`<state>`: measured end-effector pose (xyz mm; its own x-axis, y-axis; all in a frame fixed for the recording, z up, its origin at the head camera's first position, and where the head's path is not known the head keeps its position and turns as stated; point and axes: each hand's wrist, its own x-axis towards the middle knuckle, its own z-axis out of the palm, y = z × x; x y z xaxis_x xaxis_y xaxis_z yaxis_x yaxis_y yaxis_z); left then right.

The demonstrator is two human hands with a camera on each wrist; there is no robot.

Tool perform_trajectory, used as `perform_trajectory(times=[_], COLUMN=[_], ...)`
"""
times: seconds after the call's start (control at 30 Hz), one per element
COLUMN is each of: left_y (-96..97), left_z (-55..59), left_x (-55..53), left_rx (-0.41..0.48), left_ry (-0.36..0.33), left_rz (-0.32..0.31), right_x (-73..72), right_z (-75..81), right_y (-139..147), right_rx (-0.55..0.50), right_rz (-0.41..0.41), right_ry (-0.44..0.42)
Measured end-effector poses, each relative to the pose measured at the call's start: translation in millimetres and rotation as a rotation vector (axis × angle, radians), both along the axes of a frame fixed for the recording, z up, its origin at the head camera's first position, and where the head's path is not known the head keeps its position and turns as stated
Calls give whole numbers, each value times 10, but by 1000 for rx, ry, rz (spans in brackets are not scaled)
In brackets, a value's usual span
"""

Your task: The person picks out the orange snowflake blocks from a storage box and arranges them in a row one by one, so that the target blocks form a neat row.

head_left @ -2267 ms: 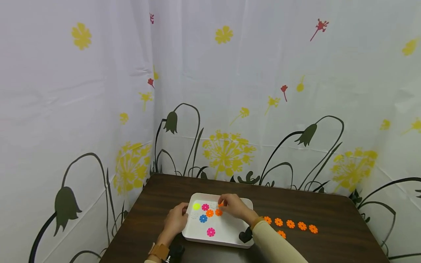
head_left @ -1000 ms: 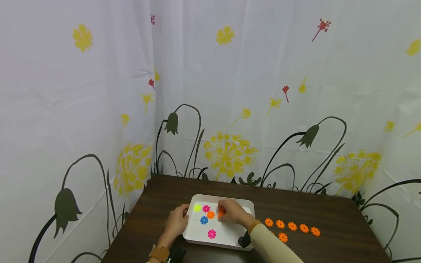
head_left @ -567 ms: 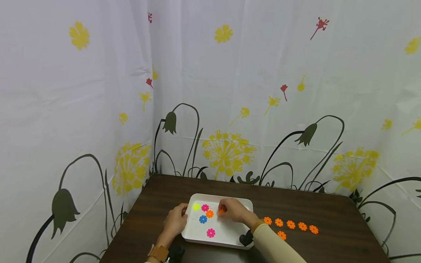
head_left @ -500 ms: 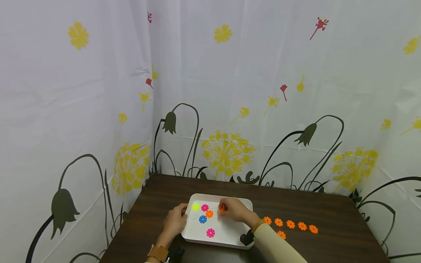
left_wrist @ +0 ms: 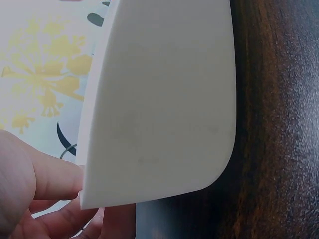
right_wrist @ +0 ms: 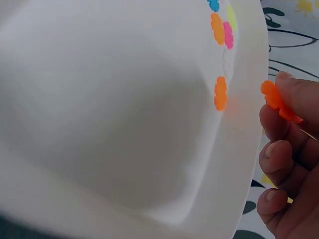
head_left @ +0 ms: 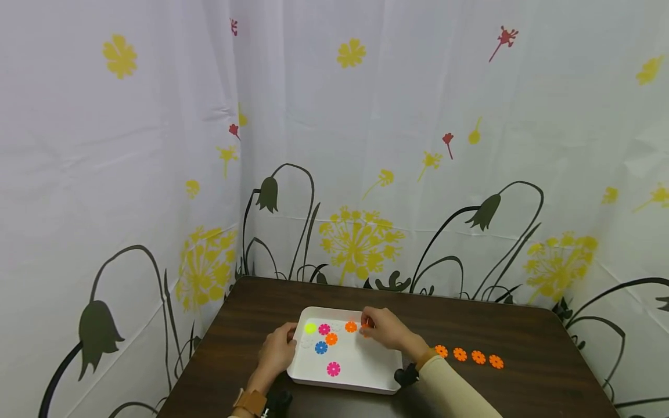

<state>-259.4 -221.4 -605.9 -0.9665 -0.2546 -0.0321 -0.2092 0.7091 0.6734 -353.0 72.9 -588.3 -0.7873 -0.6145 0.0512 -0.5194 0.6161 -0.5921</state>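
My left hand (head_left: 277, 349) grips the left rim of a shallow white tray (head_left: 363, 368), thumb on the rim and fingers below in the left wrist view. Above the tray's back right part, my right hand (head_left: 389, 331) pinches an orange flower-shaped disc (right_wrist: 280, 102) between thumb and index finger, its other fingers curled. Just left of that hand, another orange disc (head_left: 351, 327) lies in the tray. Farther left are a yellow disc (head_left: 310, 328), two pink discs, one nearer the front (head_left: 333, 369), an orange disc (head_left: 331, 339), a blue disc (head_left: 321, 348) and pale, whitish discs (head_left: 307, 342).
Several orange discs (head_left: 460, 354) form a row on the dark wooden table (head_left: 522, 337) right of the tray, partly behind the right forearm. A white curtain (head_left: 428, 104) printed with flowers hangs behind and beside the table.
My right hand has moved right and up, carrying an orange disc. An orange disc it covered now shows, lying farther back than 2.3 s ago. My left hand stays at the rim.
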Motion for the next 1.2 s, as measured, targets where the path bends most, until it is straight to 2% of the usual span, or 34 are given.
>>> perform_trajectory(times=[0.13,0.4,0.63,0.77,0.93,1.2], left_y=[-2,-14,-10,-1,0,-12], left_z=[-3,-11,-18,-25,-18,-26], left_x=[-3,7,-8,-15,-29,-9], left_rx=[-2,-2,-2,-3,-1,-26], left_ry=[7,6,6,9,21,19], left_rz=[-7,-6,-6,-15,-10,-10], right_x=[7,58,108,164,200,297], right_z=[28,101,110,116,75,-102], right_y=[141,410,674,825,1006,1267], right_rx=[-17,-89,-127,-141,-171,-193], right_rz=[-11,-63,-119,-157,-185,-276], right_ry=[14,-37,-4,-16,-46,-70])
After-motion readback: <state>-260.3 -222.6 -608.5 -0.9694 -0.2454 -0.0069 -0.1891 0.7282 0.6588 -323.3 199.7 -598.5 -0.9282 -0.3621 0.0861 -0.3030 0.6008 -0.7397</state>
